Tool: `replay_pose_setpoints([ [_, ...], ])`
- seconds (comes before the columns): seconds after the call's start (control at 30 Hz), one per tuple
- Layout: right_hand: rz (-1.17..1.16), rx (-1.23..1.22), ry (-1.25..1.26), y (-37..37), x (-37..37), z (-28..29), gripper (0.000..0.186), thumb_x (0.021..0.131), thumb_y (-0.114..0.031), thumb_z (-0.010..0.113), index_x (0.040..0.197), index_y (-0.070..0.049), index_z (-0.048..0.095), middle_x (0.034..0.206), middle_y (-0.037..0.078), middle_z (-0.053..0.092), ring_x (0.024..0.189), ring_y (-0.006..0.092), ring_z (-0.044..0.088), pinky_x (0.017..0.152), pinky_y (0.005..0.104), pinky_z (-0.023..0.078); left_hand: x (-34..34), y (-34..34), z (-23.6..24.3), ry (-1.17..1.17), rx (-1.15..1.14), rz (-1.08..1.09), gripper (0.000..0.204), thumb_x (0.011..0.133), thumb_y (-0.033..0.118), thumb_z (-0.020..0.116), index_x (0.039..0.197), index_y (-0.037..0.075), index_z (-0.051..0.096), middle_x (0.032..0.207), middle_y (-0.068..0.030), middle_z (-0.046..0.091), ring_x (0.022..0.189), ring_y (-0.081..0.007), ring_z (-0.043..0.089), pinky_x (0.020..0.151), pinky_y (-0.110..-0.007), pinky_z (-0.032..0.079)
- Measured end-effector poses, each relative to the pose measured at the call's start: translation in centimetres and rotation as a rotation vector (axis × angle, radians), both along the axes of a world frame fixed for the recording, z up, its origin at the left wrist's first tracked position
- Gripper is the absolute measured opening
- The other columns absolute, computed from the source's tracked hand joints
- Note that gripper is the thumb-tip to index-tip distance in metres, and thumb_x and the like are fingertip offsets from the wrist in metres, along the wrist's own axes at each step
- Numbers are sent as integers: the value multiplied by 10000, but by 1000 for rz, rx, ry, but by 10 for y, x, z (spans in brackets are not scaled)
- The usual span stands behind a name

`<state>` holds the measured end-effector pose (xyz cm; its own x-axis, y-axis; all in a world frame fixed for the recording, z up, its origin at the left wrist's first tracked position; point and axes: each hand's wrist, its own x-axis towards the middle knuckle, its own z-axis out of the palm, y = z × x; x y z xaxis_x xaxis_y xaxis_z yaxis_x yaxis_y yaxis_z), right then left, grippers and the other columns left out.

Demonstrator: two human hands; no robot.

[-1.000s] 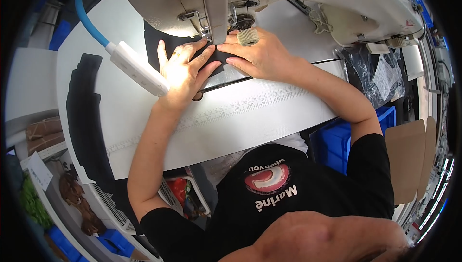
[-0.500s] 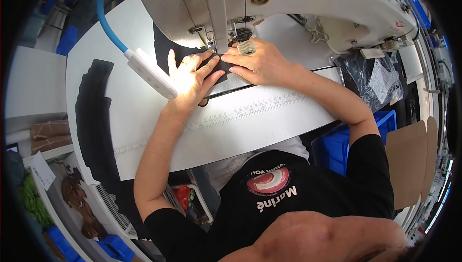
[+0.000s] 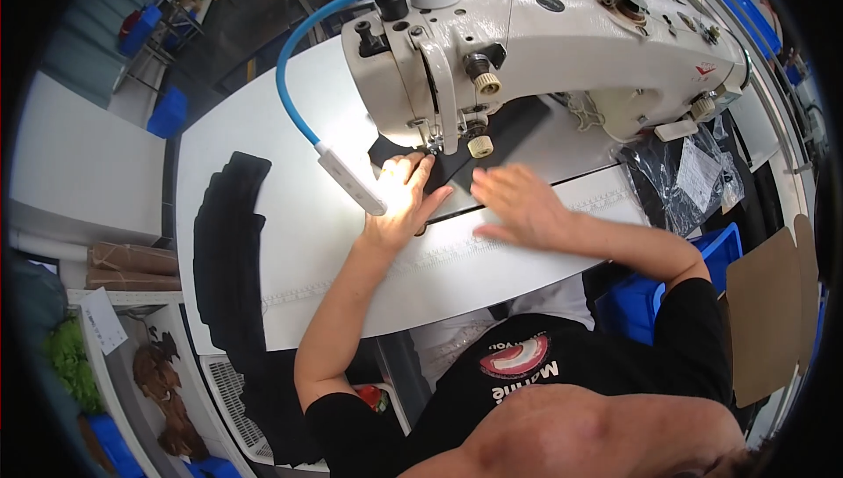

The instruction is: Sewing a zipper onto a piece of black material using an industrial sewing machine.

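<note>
A white industrial sewing machine (image 3: 548, 39) stands on the white table, with black fabric (image 3: 519, 129) under its presser foot (image 3: 430, 146). My left hand (image 3: 399, 199) rests open on that fabric just below the foot, lit brightly by a white lamp (image 3: 349, 180) on a blue flexible arm, which hides part of it. My right hand (image 3: 520, 206), blurred by motion, is open and nearer the table's front edge, right of the fabric, holding nothing.
A stack of black cloth strips (image 3: 226, 252) lies at the table's left. On the right are a crumpled plastic bag (image 3: 680, 179), a blue crate (image 3: 722, 248) and cardboard (image 3: 760, 316). A white shelf (image 3: 172, 313) with materials and a white basket (image 3: 230, 402) stand lower left.
My right hand has left the presser foot and moved toward me and rightward. My left hand stays on the fabric. The view has shifted, so more of the machine's top now shows.
</note>
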<state>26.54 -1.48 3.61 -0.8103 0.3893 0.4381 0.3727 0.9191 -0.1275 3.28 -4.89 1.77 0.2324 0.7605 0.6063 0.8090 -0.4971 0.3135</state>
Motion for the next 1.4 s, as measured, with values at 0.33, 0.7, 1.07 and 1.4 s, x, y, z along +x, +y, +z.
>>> replay_pose_setpoints([
  [0.33,-322,325,391,54,154,113,485,768,-88,715,1237,-50,597,1237,129,622,1217,308,529,1008,418,416,-13,8,-19,133,130,30,316,705,37,720,1014,45,651,1018,-69,692,880,-242,656,958,-516,412],
  [0.7,-1108,-364,512,285,440,170,385,882,-335,648,995,27,716,968,114,701,847,151,639,717,263,479,-9,4,-11,229,165,103,273,703,119,729,974,112,694,1030,-10,702,890,-162,657,988,-650,337],
  [1.07,-976,-454,1129,216,424,105,447,956,-405,555,1057,17,662,970,90,667,860,143,625,771,281,481,-10,4,-9,229,107,113,254,727,105,712,981,110,697,1045,-4,700,899,-157,656,997,-650,331],
  [1.4,-1661,81,-295,197,388,166,437,989,-455,430,1254,-161,614,1031,112,678,939,176,637,829,312,477,-7,2,-6,194,77,119,221,770,63,710,981,129,703,1034,21,708,912,-146,658,1039,-630,281],
])
